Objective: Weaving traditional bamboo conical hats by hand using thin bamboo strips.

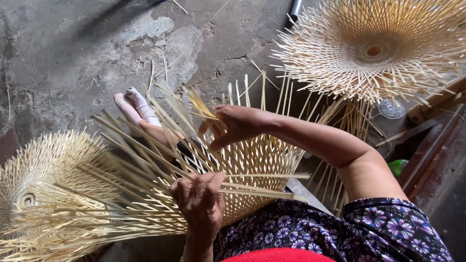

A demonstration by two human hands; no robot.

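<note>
The concrete floor (73,53) is grey and cracked, and thin slivers of bamboo lie on it. Three woven bamboo frames stand on or above it. The largest in view is the finished frame (374,48) at the upper right, round, with a small hole in its centre and many strip ends pointing outward. A second finished frame (43,194) lies at the lower left, also with a small ring in its middle. Between them, on the person's lap, is the half-woven frame (252,165), which is the piece in work; its loose bamboo strips (141,145) spread far to the left and upward.

The person wears a dark dress with purple flowers (378,228). The right hand (238,126) reaches from the right over the top edge of the half-woven frame; its fingers are bent and narrow, and they pinch some yellow strips there. The left hand (201,199) is at the lower edge of the same frame, fingers curled closed around several long strips that run to the right. Two feet in pale socks (133,109) rest on the floor behind the strips. A small clear lid (391,109) and a green object (398,166) lie at the right, near dark wooden planks (432,140).
</note>
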